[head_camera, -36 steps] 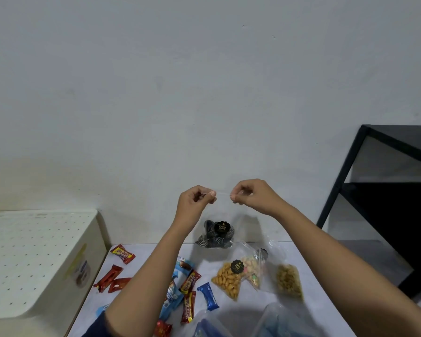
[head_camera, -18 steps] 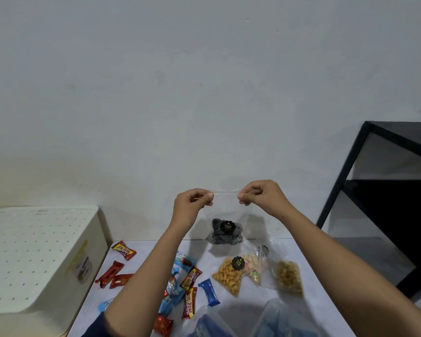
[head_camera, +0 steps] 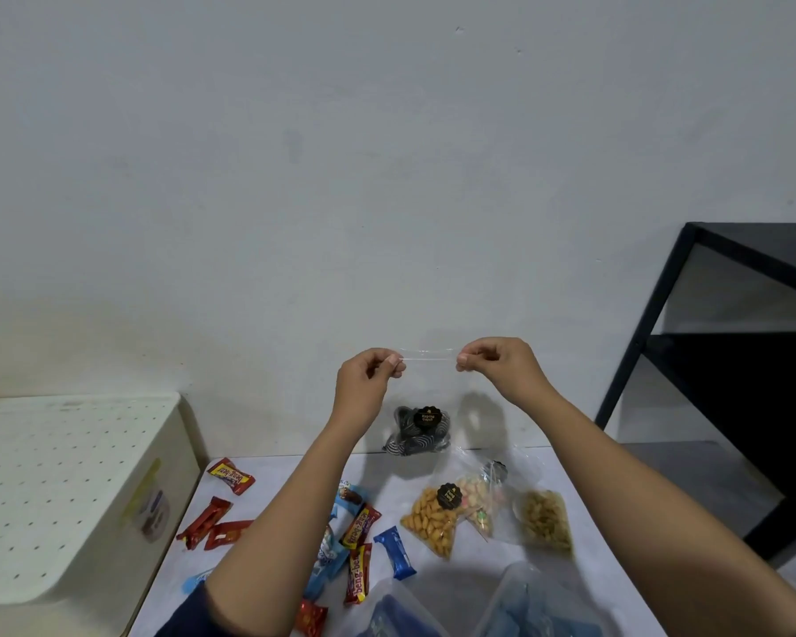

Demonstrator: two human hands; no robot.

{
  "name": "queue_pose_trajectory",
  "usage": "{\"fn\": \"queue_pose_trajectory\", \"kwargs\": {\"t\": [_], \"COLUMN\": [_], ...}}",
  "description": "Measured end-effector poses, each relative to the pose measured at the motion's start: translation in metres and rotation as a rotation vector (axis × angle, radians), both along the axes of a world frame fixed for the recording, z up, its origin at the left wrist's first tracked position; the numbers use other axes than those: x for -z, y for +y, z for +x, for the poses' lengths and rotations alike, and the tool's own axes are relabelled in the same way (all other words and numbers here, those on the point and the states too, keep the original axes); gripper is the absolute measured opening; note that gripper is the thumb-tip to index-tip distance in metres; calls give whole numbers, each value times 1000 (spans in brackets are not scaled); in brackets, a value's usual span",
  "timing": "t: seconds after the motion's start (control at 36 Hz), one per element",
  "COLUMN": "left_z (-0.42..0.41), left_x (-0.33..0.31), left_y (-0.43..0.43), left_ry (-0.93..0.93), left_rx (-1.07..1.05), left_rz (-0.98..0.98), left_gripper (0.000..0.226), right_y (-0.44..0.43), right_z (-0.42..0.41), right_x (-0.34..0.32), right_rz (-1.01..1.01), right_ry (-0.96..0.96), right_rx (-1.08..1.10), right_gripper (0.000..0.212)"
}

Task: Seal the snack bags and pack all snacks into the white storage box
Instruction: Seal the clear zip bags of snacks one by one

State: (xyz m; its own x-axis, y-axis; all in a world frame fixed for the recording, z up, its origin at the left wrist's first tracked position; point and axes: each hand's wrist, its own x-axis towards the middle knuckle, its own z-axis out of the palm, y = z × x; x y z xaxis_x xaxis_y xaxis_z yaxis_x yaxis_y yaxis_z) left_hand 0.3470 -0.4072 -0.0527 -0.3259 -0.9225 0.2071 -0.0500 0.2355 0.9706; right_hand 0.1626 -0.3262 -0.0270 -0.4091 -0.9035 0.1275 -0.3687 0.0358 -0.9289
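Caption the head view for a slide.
Left hand and right hand pinch the top strip of a clear plastic bag of dark swirled snacks above the white table.

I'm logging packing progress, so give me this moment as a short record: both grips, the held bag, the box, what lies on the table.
held item: clear plastic zip bag of dark swirled snacks, raised above the white table
left grip: pinches the bag's top edge, left end
right grip: pinches the top edge, right end
box: white perforated storage box, at the table's left, inside hidden
on table: clear bag of orange nuts, red wrapped bars, blue wrapped bar, other snack bags
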Motion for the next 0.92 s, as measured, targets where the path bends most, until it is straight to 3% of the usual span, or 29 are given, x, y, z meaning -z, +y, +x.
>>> {"fn": "queue_pose_trajectory", "kwargs": {"t": [0.17,0.36,0.61,0.92], "left_z": [-7,-3,-6,1], "left_x": [2,3,10,8], "left_y": [2,-3,7,7], "left_ry": [2,-10,-85,-135], "left_rx": [-40,87,106,140], "left_rz": [-36,-5,-32,-60], "left_gripper": [17,10,12,17], "right_y": [-1,8,2,2], "right_z": [0,-3,11,20], "right_x": [6,7,11,8], "right_rz": [-6,73,109,153], "right_ry": [1,-6,220,275], "right_rx": [55,-49,-88,-177], "right_gripper": [4,8,19,12]}}
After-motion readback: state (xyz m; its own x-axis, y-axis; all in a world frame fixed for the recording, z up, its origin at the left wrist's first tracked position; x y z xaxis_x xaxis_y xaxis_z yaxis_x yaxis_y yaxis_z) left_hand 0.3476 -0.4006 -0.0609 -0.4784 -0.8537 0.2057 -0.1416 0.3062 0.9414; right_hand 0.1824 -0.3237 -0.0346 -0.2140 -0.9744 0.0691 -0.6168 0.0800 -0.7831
